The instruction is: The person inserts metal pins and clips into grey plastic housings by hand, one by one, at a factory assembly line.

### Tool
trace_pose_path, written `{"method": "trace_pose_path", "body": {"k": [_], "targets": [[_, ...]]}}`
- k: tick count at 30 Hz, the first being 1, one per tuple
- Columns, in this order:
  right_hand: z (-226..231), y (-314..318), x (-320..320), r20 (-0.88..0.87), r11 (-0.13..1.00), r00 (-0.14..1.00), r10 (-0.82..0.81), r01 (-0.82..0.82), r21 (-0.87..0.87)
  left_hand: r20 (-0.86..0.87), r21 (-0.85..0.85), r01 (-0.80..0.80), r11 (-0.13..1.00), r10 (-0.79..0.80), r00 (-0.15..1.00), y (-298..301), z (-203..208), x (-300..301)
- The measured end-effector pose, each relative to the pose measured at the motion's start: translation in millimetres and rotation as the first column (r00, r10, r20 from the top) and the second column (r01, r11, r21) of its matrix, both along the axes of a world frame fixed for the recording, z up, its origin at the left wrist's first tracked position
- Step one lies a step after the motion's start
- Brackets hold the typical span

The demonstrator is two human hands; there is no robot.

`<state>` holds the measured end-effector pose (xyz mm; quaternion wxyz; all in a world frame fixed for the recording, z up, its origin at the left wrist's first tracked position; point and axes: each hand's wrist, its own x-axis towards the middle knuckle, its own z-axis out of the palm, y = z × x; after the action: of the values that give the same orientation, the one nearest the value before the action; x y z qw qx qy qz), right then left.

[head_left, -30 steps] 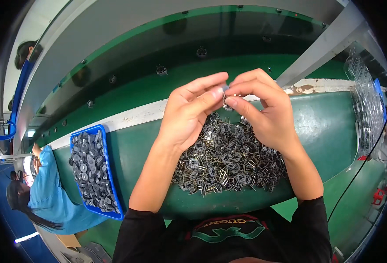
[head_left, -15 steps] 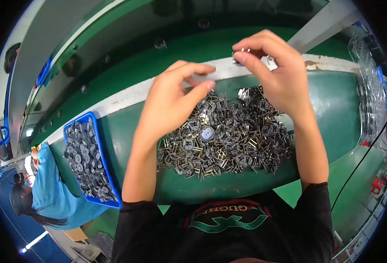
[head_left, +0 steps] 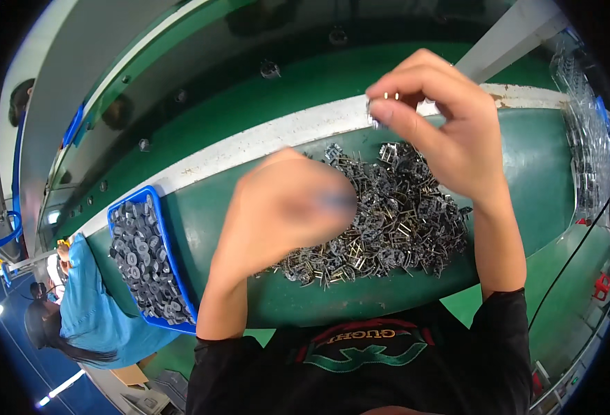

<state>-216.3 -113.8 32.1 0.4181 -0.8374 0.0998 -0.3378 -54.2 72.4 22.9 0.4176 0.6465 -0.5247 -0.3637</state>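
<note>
My right hand is raised above the far edge of the green table, thumb and fingers pinched together. Between the fingertips sits a small part with metal pins, mostly covered by the fingers. My left hand is over the left side of a pile of small dark plug parts with brassy pins. Its fingers are smeared, and a bluish-grey patch shows near them, so what it touches is unclear.
On the left a blue tray holds many round grey caps. Beyond the white ledge, a green conveyor belt carries spaced-out parts. Clear plastic trays stand far right. A person in blue sits at left.
My left hand has come down and nearer to me onto the pile, covering the pale round piece there. The right hand keeps its pinch, shifted slightly right. Parts on the belt have moved right.
</note>
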Motion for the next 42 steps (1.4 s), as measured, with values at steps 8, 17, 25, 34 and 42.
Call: {"method": "trace_pose_path", "body": {"k": [8, 17, 25, 34, 42], "targets": [[8.6, 22.5, 2.5, 0.079, 0.985, 0.993, 0.093, -0.103, 0.141, -0.858, -0.148, -0.277, 0.949, 0.016, 0.513, -42.0, 5.9, 11.6], [8.9, 27.2, 4.7, 0.159, 0.992, 0.987, -0.031, 0.01, 0.126, -0.903, -0.262, -0.082, 0.961, -0.214, 0.373, -44.8, -9.2, -0.6], [13.5, 25.5, 2.7, 0.236, 0.966, 0.969, -0.07, 0.126, -0.228, -0.858, -0.349, -0.106, 0.931, -0.272, 0.435, -44.3, -23.5, -1.0], [12.9, 28.3, 0.9, 0.145, 0.95, 0.982, -0.117, 0.153, -0.271, -0.882, -0.261, -0.138, 0.956, -0.178, 0.436, -43.9, -23.8, -3.9], [15.9, 29.2, 1.0, 0.174, 0.954, 0.977, -0.123, 0.165, -0.25, -0.844, -0.24, -0.137, 0.961, -0.137, 0.518, -40.7, -20.6, 1.0]]}}
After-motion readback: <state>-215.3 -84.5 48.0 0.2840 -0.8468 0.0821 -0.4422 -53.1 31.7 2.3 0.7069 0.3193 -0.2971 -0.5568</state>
